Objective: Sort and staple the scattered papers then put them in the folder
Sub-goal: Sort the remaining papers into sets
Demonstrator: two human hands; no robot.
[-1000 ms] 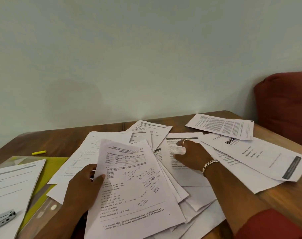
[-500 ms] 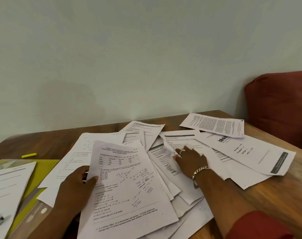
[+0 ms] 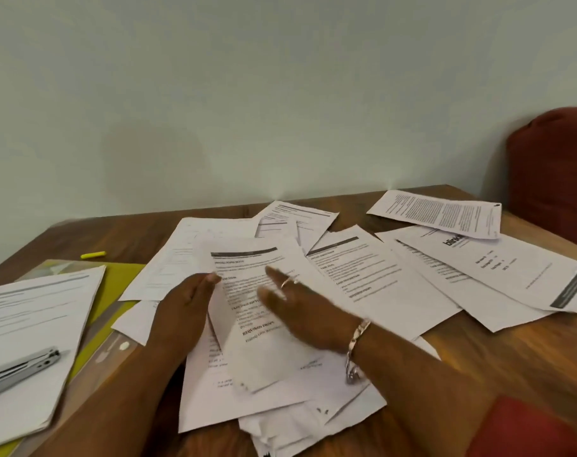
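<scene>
Right hand [image 3: 308,316] fingers spread flat on top sheet [image 3: 264,324], left hand [image 3: 181,311] fingers straight at its edge

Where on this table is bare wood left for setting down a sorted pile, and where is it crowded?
Bare wood shows at the near right, bordered by the scattered papers and the table edge. A second patch lies at the far left around the yellow marker, behind the yellow folder. The middle is crowded with overlapping sheets under both hands; the stapler and a stack fill the left.
</scene>
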